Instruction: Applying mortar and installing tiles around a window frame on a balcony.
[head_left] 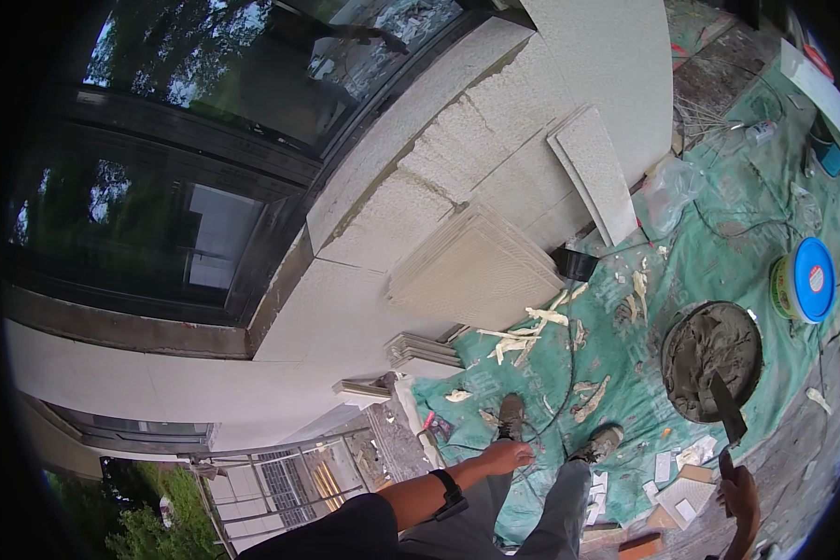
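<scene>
1. Head view: a trowel is clamped in the right hand fingers, blade over the mortar tub; drips are likely.
2. Left hand is held free, fingers loosely apart.
3. A cable is looped by the boots, so tripping is risked.

Right hand gripping a trowel by its handle; blade runs up past the fingers to the rim of a round bucket of grey mortar. Left hand empty, fingers spread flat, hanging above the left boot. Beyond those fingertips: green tarp, pale scraps, stacked tiles leaning on the wall. Blue-lidded tub well beyond the blade.
</scene>
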Demonstrator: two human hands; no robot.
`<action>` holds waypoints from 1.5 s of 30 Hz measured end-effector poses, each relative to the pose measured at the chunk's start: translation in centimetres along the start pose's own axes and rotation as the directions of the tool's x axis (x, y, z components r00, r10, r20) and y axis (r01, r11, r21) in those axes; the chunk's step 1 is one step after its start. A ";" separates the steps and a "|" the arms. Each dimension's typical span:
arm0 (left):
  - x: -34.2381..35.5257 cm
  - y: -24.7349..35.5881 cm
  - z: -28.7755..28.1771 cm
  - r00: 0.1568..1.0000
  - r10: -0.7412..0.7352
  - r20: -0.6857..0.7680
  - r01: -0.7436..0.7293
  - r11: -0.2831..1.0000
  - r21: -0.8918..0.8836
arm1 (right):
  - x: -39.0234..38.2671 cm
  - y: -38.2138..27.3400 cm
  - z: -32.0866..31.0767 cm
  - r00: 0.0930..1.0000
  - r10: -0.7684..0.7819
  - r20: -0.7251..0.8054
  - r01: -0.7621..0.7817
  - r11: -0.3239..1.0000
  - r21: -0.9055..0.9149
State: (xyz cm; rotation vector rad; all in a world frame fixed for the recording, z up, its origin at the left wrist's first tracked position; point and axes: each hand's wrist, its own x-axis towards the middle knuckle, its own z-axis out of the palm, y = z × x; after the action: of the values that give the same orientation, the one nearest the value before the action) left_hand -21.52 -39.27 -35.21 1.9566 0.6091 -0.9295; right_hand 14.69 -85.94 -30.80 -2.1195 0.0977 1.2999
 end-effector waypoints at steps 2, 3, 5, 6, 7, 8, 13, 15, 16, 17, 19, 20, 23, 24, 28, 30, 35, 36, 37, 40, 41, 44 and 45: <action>0.9 0.3 0.6 1.000 -0.015 -0.011 0.015 1.000 -0.003 | -0.1 3.7 3.8 0.992 0.118 -0.035 -0.107 0.968 0.226; 1.6 0.8 0.5 0.998 -0.049 0.031 0.050 0.999 -0.022 | 1.3 6.0 6.1 0.987 0.097 -0.130 -0.070 0.978 0.196; 2.5 0.1 1.5 0.995 -0.087 0.046 0.090 0.994 -0.058 | 6.7 11.9 12.3 0.943 -0.009 -0.333 0.054 0.991 0.125; 3.5 0.4 2.4 0.994 -0.094 0.056 0.098 0.993 -0.060 | 9.5 15.3 14.9 0.890 -0.076 -0.450 0.120 0.990 0.069; 5.5 1.8 3.7 0.993 -0.035 0.115 0.038 0.999 -0.025 | 11.6 20.2 15.7 0.742 -0.247 -0.623 0.082 0.956 -0.281; 4.5 1.1 3.4 0.990 -0.061 0.129 0.057 0.998 0.035 | 14.0 18.5 19.1 0.783 -0.159 -0.601 -0.011 0.963 -0.270; 3.1 -0.3 2.8 0.998 -0.056 0.027 0.059 0.991 -0.118 | 15.7 16.8 25.6 0.758 -0.281 -0.588 0.106 0.943 -0.314; -0.5 -3.6 1.4 0.984 -0.168 -0.066 0.159 0.980 -0.120 | 10.4 11.2 29.1 0.938 0.097 -0.334 -0.196 0.940 -0.279; 1.2 -2.9 1.9 0.988 -0.155 -0.028 0.150 0.981 -0.119 | 8.0 17.3 28.2 0.836 -0.315 -0.450 0.125 0.907 -0.402; 0.2 -3.6 1.3 0.985 -0.162 -0.055 0.154 0.980 -0.124 | 4.7 17.2 28.8 0.907 -0.208 -0.367 0.073 0.935 -0.348; 0.6 -2.7 2.1 0.980 -0.194 0.030 0.195 0.981 -0.022 | 0.2 21.9 27.5 0.797 -0.357 -0.488 0.266 0.932 -0.248; -0.3 -2.5 1.7 0.981 -0.196 0.007 0.196 0.980 -0.033 | -2.1 22.1 26.1 0.927 -0.213 -0.308 0.210 0.977 -0.045; 1.2 -0.8 2.1 0.999 -0.018 0.031 0.019 0.999 -0.043 | -2.0 24.5 21.5 0.902 -0.356 -0.243 0.316 0.930 -0.190; 0.2 -0.9 1.2 1.000 -0.019 -0.008 0.019 0.998 -0.063 | 0.2 17.0 19.6 0.909 -0.397 -0.122 0.410 0.906 0.102; 0.1 0.5 -1.7 0.998 -0.045 -0.044 0.043 0.998 -0.043 | 7.3 4.6 16.7 0.924 0.029 -0.382 0.194 0.825 0.531; -0.4 1.0 -3.1 0.997 -0.021 -0.072 0.014 0.995 -0.097 | 8.6 5.3 18.4 0.951 0.189 -0.246 0.051 0.687 0.724; -1.9 -0.3 -7.4 0.992 0.061 -0.115 -0.080 0.981 -0.178 | 2.5 20.5 18.0 0.853 0.126 -0.506 0.102 0.911 0.400; -5.4 -4.0 -9.1 0.988 -0.025 -0.152 0.009 0.994 -0.108 | 1.2 16.0 20.7 0.908 0.150 -0.390 0.048 0.890 0.453; -6.0 -5.5 -9.9 0.988 -0.011 -0.155 -0.008 0.993 -0.120 | -1.1 16.7 17.8 0.906 0.114 -0.409 0.037 0.938 0.344; -14.1 -13.5 -13.2 0.955 -0.168 -0.245 0.129 0.978 -0.166 | -7.4 4.4 16.2 0.967 0.204 -0.153 -0.103 0.862 0.495; -15.0 -16.2 -14.1 0.951 -0.145 -0.275 0.103 0.981 -0.161 | -8.4 1.3 14.8 0.969 0.191 -0.157 -0.200 0.979 -0.040; -20.7 -23.1 -17.0 0.905 -0.210 -0.369 0.110 0.955 -0.274 | -18.5 -21.8 19.7 0.969 -0.217 -0.114 0.215 0.976 -0.034; -21.8 -24.4 -18.5 0.895 -0.234 -0.380 0.119 0.946 -0.302 | -21.7 -28.5 20.7 0.969 -0.225 -0.098 0.192 0.944 -0.269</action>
State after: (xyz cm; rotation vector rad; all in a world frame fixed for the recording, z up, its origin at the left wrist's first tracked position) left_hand -44.87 -12.29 -23.43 1.8725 1.1158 -0.4987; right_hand -1.65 -57.50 -5.57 -2.3577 -0.2504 1.0991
